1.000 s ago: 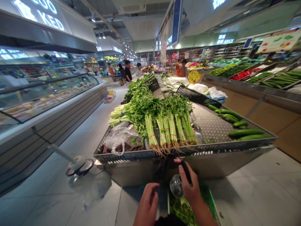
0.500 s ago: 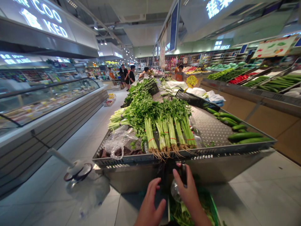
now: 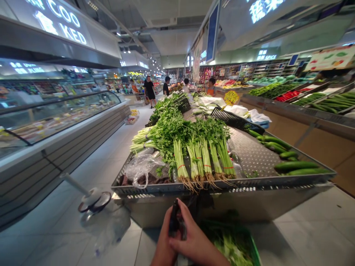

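Observation:
My left hand (image 3: 164, 238) and my right hand (image 3: 194, 240) are together at the bottom centre of the view. Both close around a dark slender object (image 3: 174, 218), whose exact kind I cannot tell. Just right of them sits a green crate (image 3: 254, 251) of loose leafy greens. Ahead, past a dark bag or cloth, stands a steel display table (image 3: 222, 186) with tied celery bundles (image 3: 199, 160), a crumpled clear plastic bag (image 3: 142, 170) and cucumbers (image 3: 296, 167).
A clear plastic jug (image 3: 111, 225) with a white rod and dark ring stands on the tiled floor at left. A chilled deli case (image 3: 61, 118) lines the left side, vegetable shelves (image 3: 313, 101) the right. Several people stand far down the aisle.
My hands have come together, and my left hand now joins my right on the dark object. Both moved left, away from the crate. The clear round item near my right hand no longer shows.

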`<state>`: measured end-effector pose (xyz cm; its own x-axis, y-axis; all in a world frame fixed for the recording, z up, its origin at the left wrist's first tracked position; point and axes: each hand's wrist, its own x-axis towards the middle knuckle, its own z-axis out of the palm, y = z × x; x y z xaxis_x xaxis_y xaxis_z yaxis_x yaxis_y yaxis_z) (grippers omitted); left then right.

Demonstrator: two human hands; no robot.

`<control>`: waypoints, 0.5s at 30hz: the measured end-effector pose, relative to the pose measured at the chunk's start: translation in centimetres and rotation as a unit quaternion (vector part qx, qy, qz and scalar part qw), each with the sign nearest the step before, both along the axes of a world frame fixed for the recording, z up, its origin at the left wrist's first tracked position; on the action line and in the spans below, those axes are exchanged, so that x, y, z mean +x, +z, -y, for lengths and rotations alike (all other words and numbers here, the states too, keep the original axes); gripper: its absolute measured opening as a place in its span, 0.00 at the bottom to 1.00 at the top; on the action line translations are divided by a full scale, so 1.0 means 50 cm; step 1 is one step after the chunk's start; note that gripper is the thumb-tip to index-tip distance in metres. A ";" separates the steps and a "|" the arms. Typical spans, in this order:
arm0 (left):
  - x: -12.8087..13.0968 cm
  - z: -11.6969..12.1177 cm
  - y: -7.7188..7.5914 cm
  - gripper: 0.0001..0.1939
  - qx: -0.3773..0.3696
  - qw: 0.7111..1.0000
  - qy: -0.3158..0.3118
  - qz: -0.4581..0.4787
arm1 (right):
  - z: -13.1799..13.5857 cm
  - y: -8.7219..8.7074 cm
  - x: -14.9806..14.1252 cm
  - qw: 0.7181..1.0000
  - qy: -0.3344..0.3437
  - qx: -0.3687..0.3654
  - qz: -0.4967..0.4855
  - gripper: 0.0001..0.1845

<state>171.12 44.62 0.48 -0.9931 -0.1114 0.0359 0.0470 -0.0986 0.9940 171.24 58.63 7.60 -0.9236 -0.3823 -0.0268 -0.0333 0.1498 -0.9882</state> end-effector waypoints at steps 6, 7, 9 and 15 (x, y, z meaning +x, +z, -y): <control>-0.004 0.089 0.058 0.32 -0.049 0.996 0.060 0.039 | 0.019 -0.021 -0.019 0.998 0.032 -0.035 0.030 0.54; -0.007 0.106 0.067 0.31 -0.064 0.995 0.071 0.032 | 0.023 -0.027 -0.025 0.998 0.033 -0.043 0.040 0.53; -0.015 0.146 0.076 0.32 -0.089 0.993 0.081 0.017 | 0.030 -0.039 -0.039 0.996 0.035 -0.055 0.060 0.51; -0.045 0.269 0.055 0.29 -0.066 0.990 0.118 0.031 | 0.055 -0.078 -0.077 0.993 -0.007 -0.071 0.099 0.49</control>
<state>168.88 31.19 3.25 -0.9407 -0.3391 0.0061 -0.0079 0.0397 0.9992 167.37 55.86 3.69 -0.9108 -0.3824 -0.1556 0.1653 0.0078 -0.9862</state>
